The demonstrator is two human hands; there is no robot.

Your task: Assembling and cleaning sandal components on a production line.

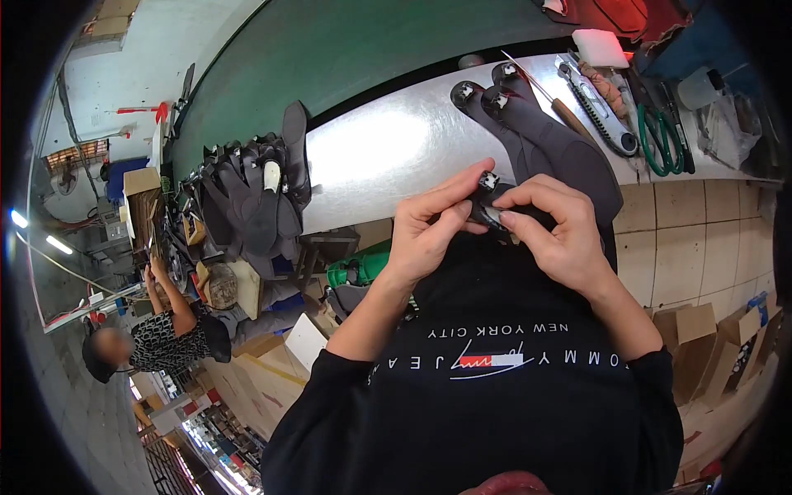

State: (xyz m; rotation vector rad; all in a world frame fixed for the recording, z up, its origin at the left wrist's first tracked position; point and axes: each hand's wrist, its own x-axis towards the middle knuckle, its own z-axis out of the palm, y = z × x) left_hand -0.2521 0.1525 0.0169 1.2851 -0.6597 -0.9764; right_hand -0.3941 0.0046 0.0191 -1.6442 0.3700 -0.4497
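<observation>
Close to my chest, at the near edge of the metal worktop [371,157], both hands pinch a dark sandal sole [490,183] with a shiny black and white patch at its end. My left hand [429,223] is closed on its left side, thumb and fingers pressed together. My right hand [561,227] grips the other side, its thumb and forefinger at a pale strip [493,214]. Fingers cover much of the piece. Just beyond my right hand lie several similar dark grey soles [569,148] with shiny black and white ends.
A wooden-handled awl [571,117], a utility knife [606,120], green-handled scissors [660,144] and a white block [600,48] lie at the far right. Piled dark soles [256,202] sit at left. A person [169,334] works farther left. Cardboard boxes [693,346] stand at right.
</observation>
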